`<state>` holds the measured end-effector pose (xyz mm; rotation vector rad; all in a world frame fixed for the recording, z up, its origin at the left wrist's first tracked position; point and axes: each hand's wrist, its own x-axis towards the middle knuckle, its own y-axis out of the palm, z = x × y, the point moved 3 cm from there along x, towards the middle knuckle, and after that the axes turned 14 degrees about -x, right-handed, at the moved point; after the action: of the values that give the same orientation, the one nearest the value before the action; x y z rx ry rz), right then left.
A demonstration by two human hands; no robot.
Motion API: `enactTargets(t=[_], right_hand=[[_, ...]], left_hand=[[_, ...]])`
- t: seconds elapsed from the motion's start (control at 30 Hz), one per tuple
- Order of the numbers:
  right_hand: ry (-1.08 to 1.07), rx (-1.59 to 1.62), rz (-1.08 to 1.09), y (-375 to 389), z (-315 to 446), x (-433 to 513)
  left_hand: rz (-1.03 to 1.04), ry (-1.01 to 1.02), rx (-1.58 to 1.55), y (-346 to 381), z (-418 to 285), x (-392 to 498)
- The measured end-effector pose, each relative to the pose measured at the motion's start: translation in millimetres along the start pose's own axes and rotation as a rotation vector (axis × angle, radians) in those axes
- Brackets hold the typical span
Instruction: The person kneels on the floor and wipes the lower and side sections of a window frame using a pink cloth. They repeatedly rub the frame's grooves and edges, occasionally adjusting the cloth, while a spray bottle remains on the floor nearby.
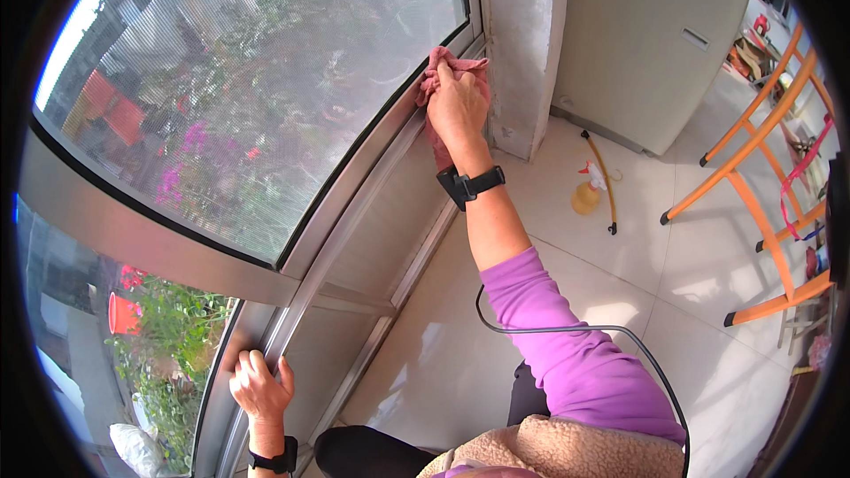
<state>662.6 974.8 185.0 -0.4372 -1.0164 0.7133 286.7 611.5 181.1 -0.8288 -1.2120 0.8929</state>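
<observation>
My right hand [458, 109] presses a pink cloth [475, 66] against the lower corner of a sliding window's metal frame [392, 116], close to the wall. Part of the cloth hangs down behind my wrist. Lower left, my left hand [262, 388] grips the metal sill rail [282, 325], its fingers curled over the edge. The window pane [319, 46] above has a fine mesh look, with blurred plants and pink flowers behind it. Beside it, a second pane [73, 345] shows greenery and a red pot outside.
A spray bottle [586, 196] with yellowish liquid and a curved rod [601, 179] are on the tiled floor [597, 259]. An orange-framed chair [750, 146] stands at right, near a pale refrigerator-like cabinet [637, 46]. A white wall column [521, 46] adjoins the window. A black cable [564, 330] crosses my right sleeve.
</observation>
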Motion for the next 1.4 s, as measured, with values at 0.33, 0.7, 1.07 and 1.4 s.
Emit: enactTargets(t=[0.33,0.7,1.07,1.4], right_hand=[[0.293,0.340,-0.074,-11,22,-78],[0.375,0.504,-0.164,38,-34,-16],[0.300,0.844,-0.106,104,-83,30],[0.221,0.607,0.033,121,-122,71]], left_hand=[[-0.002,0.014,0.081,5,3,-5],[0.062,-0.039,0.049,7,8,-6],[0.078,-0.009,0.045,8,12,-7],[0.068,-0.006,0.055,6,6,-3]])
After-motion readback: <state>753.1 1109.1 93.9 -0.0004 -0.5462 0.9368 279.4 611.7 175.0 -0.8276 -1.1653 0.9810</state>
